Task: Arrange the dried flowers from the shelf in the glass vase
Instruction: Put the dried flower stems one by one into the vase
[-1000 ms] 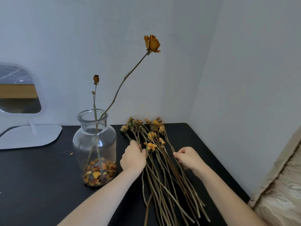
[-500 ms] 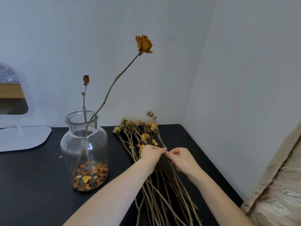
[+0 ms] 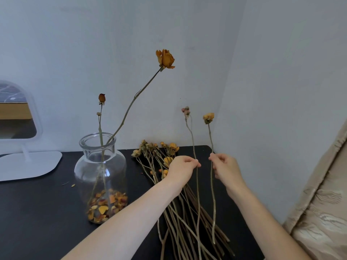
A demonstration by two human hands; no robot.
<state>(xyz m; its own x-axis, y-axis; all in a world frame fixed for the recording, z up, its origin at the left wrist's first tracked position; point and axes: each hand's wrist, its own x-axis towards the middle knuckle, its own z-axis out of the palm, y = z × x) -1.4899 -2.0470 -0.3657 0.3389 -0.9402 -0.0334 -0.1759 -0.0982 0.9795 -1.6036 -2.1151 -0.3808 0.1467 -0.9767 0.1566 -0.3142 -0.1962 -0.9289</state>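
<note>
A glass vase (image 3: 101, 166) stands on the black shelf top (image 3: 37, 212), with dried petals at its bottom and two dried flowers in it, a tall orange rose (image 3: 165, 59) and a small bud (image 3: 101, 98). To its right lies a bundle of dried flowers (image 3: 169, 184). My left hand (image 3: 181, 168) pinches the stem of a pink-tipped flower (image 3: 186, 110), held upright above the bundle. My right hand (image 3: 226, 168) pinches the stem of a yellow flower (image 3: 208, 118), also upright. The two stems are a little apart.
A white standing mirror (image 3: 20, 139) sits at the left on the shelf top. White walls meet in a corner just behind the bundle. A beige patterned fabric (image 3: 319, 212) lies past the shelf's right edge. Petal crumbs (image 3: 73, 185) lie left of the vase.
Both hands have left the lying bundle and risen. Each has lifted one stem clear of the pile and turned it upright, moving apart from the other.
</note>
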